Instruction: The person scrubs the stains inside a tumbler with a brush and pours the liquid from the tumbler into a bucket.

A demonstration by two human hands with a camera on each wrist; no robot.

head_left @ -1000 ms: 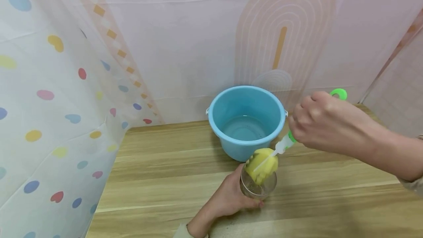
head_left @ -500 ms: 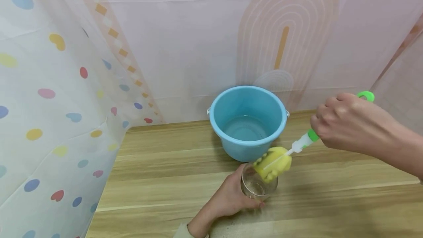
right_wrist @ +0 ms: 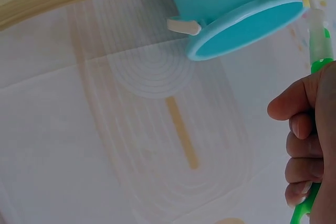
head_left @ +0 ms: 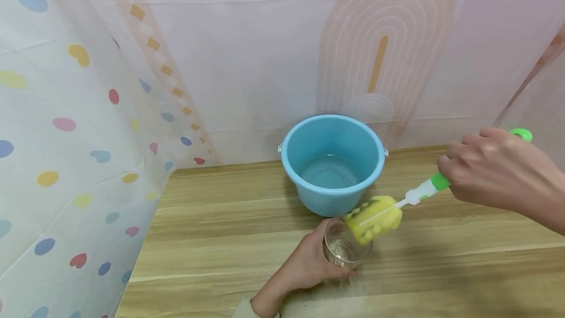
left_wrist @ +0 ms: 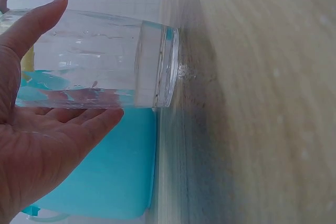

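My left hand point(head_left: 311, 262) grips a clear glass cup point(left_wrist: 100, 51) around its side; the cup stands upright on the wooden table. In the left wrist view, thumb and fingers lie on opposite sides of the glass. My right hand point(head_left: 499, 168) holds a bottle brush by its green and white handle point(head_left: 428, 190), fingers curled round it. The brush's yellow sponge head point(head_left: 377, 217) tilts down to the left, its tip at the cup's mouth and most of it outside. A light blue bucket point(head_left: 333, 192) with some water in it stands just behind the cup.
The wooden table point(head_left: 229, 239) extends around the cup and bucket. A pale pink curtain point(head_left: 247, 72) hangs behind the bucket, and a dotted white curtain point(head_left: 84, 171) hangs along the left side. White handle mounts stick out from the bucket's rim.
My right hand has moved to the right, drawing the sponge head up and rightward out of the cup. The left hand and the cup stay nearly where they were.
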